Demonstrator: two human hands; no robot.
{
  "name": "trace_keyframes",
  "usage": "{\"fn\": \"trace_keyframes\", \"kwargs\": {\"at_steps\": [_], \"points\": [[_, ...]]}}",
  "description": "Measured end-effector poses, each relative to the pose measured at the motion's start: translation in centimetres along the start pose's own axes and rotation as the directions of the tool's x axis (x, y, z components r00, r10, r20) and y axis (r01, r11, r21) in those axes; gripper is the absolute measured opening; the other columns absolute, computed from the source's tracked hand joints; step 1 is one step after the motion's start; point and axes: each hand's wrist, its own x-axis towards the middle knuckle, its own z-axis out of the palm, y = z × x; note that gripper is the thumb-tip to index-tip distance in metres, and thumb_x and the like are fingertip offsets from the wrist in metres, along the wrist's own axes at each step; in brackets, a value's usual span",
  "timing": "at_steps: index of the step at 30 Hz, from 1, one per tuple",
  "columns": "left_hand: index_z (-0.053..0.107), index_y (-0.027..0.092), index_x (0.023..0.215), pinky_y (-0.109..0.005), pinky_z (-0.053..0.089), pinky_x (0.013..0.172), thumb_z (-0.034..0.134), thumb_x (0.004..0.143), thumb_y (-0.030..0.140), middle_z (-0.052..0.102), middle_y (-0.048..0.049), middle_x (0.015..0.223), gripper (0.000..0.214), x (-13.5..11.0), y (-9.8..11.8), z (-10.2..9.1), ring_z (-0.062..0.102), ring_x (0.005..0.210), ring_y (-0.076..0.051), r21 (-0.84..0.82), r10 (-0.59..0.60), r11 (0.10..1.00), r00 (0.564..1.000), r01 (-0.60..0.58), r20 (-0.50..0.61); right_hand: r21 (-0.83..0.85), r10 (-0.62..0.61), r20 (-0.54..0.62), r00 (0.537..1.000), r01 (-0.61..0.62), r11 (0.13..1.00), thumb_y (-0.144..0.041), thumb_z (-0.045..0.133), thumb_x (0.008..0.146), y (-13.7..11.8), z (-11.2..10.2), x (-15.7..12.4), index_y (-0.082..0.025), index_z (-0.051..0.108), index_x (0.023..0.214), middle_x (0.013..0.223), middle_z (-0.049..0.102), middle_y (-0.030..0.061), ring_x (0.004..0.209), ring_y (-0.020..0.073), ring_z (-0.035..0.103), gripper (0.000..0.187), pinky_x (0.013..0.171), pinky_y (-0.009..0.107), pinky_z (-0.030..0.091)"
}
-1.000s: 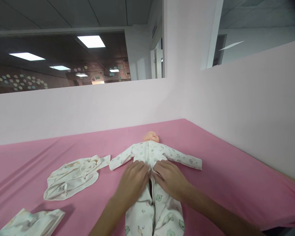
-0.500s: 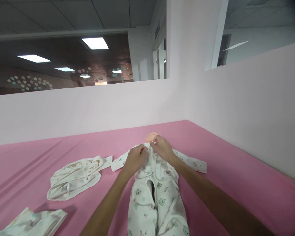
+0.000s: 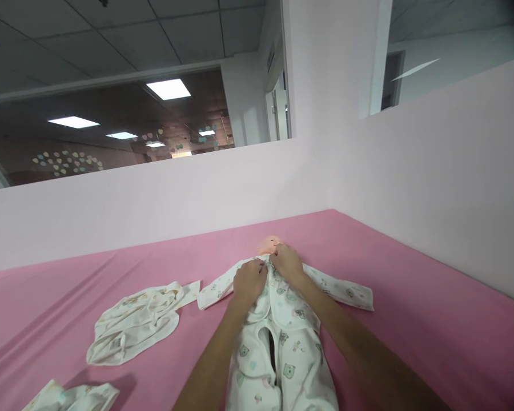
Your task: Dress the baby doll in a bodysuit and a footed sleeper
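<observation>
Outfit [image 3: 289, 319]: white, printed with small green animal heads, laid out face up on the doll; it spans the middle of the view and its legs run out of the bottom edge. A narrow dark gap shows between the legs.
Doll: head [image 3: 268, 244] just above the neckline, partly covered by the right hand.
Left hand [image 3: 251, 279]: fingers curled in on the upper chest, beside the front edge; whether they pinch cloth is hidden.
Right hand [image 3: 288, 264]: curled at the collar, near the left one but apart from it; its exact grip cannot be told either.
Sleeves [image 3: 350, 293]: stretched out to both sides.
Spare garment [image 3: 135, 324]: pale, rumpled, left of the outfit, one end close to the sleeve there.
Folded cloth [image 3: 80, 396]: lower left, cut off by the view.
Pink cover [image 3: 411, 325]: beneath everything, creased at left.
Wall [image 3: 154, 214]: white, with windows above.
</observation>
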Motion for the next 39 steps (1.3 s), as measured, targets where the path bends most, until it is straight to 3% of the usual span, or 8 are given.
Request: {"fn": "trace_keyframes", "kwargs": {"at_steps": [8,12,16,21,26,30,35,39], "points": [[0.066,0.026,0.106,-0.031,0.043,0.074,0.041,0.089,0.035,0.069,-0.0050,0.106,0.031,0.5,0.0,0.1,0.062,0.096,-0.024,-0.037,-0.082,0.996,0.997,0.082,-0.001,0.161,0.027,-0.121,0.992,-0.007,0.987,-0.020,0.041,0.086,1.6,0.6,-1.5,-0.015,0.060,0.080,0.084,0.067,0.0113,0.074,0.0199,0.058,0.020,0.060,0.028,0.028],[0.054,0.027,0.129,-0.036,0.042,0.079,0.042,0.089,0.034,0.065,-0.0096,0.112,0.042,1.3,0.4,0.4,0.059,0.100,-0.028,-0.002,-0.002,1.000,0.999,0.002,-0.052,0.301,-0.049,-0.168,0.985,0.099,0.949,-0.022,0.041,0.087,1.7,0.6,-1.8,-0.018,0.056,0.078,0.083,0.065,0.0050,0.075,0.0169,0.056,0.017,0.062,0.026,0.032],[0.066,0.023,0.103,-0.032,0.042,0.076,0.040,0.090,0.029,0.065,-0.0086,0.094,0.030,2.6,0.3,1.2,0.059,0.091,-0.024,-0.075,0.174,0.981,0.983,-0.178,-0.059,0.443,-0.124,-0.182,0.975,0.194,0.876,-0.025,0.038,0.088,1.9,0.7,-1.9,-0.019,0.053,0.078,0.081,0.064,0.0020,0.076,0.0153,0.057,0.019,0.067,0.024,0.039],[0.065,0.019,0.086,-0.033,0.040,0.078,0.041,0.088,0.022,0.061,-0.0087,0.088,0.024,3.2,-0.5,2.2,0.056,0.089,-0.023,-0.158,0.151,0.973,0.983,-0.166,-0.102,0.527,-0.134,-0.162,0.978,0.201,0.826,-0.028,0.038,0.086,2.1,1.2,-1.8,-0.019,0.052,0.075,0.077,0.063,0.0014,0.073,0.0160,0.057,0.020,0.067,0.026,0.042],[0.063,0.020,0.085,-0.032,0.040,0.081,0.042,0.086,0.020,0.063,-0.0067,0.090,0.021,2.9,-1.2,2.5,0.056,0.091,-0.021,-0.279,0.123,0.948,0.986,-0.151,-0.112,0.525,-0.076,-0.130,0.989,0.134,0.841,-0.028,0.039,0.084,2.1,1.4,-1.8,-0.019,0.053,0.073,0.078,0.063,0.0026,0.075,0.0176,0.057,0.020,0.068,0.028,0.041],[0.064,0.020,0.087,-0.032,0.042,0.083,0.047,0.085,0.024,0.066,-0.0052,0.094,0.018,2.9,-1.5,2.4,0.057,0.091,-0.020,-0.413,0.078,0.904,0.992,-0.115,-0.104,0.493,0.002,-0.134,0.991,0.065,0.868,-0.033,0.042,0.083,1.6,0.9,-2.5,-0.019,0.053,0.086,0.087,0.062,0.0047,0.082,0.0197,0.057,0.018,0.072,0.030,0.040],[0.062,0.015,0.107,-0.028,0.048,0.073,0.047,0.084,0.030,0.069,-0.0066,0.089,0.031,2.7,-2.7,1.7,0.063,0.082,-0.018,-0.625,-0.022,0.780,1.000,0.015,-0.003,0.399,0.009,-0.099,0.995,0.031,0.916,-0.046,0.057,0.077,-0.9,-0.6,-4.5,-0.021,0.050,0.098,0.092,0.062,0.0043,0.080,0.0205,0.057,0.034,0.065,0.028,0.036],[0.062,0.015,0.108,-0.029,0.050,0.077,0.047,0.085,0.032,0.070,-0.0076,0.094,0.032,1.6,-3.6,1.0,0.066,0.085,-0.018,-0.733,-0.028,0.676,0.997,0.074,0.074,0.214,-0.039,-0.082,0.996,0.056,0.975,-0.045,0.055,0.080,-2.3,-1.4,-5.4,-0.020,0.052,0.091,0.088,0.064,0.0056,0.082,0.0216,0.058,0.027,0.062,0.027,0.030]]}}
